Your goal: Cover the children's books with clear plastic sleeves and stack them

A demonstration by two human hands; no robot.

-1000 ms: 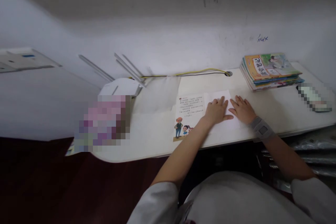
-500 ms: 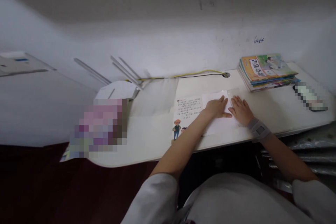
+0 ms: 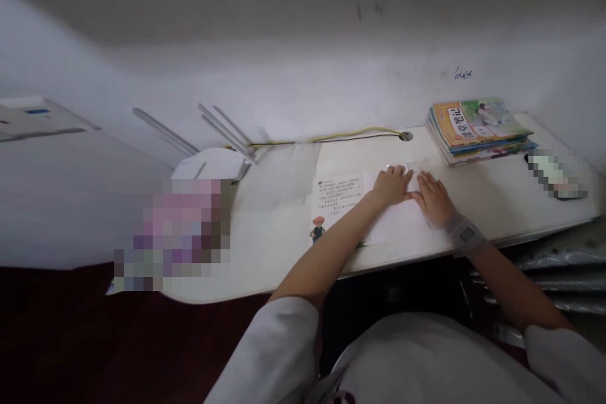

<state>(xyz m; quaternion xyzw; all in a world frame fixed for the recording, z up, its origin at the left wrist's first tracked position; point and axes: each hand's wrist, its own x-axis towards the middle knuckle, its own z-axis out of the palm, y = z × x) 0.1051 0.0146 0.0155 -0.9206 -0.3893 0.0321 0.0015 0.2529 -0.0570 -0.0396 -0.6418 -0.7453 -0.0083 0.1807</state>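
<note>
A booklet lies open on the white desk, its left page printed with lines of characters and a cartoon figure. A blank white sheet covers its right side, with what looks like clear film along the right edge. My left hand rests on the upper part of this sheet, fingers apart and slightly bent. Just to its right, my right hand, with a grey wristband, lies flat over the sheet's right edge, fingers stretched out. The two thumbs are close together. My left forearm hides the booklet's lower middle.
A stack of books stands at the back right, with a blurred-out phone-like device beyond it. On the left are a white router with antennas and a pixelated pink item. Cables run along the wall to a desk hole.
My left hand has shifted slightly up the sheet and its fingers are more bent. My right hand stays nearly in place, its thumb nearer the left one. The view has moved slightly.
</note>
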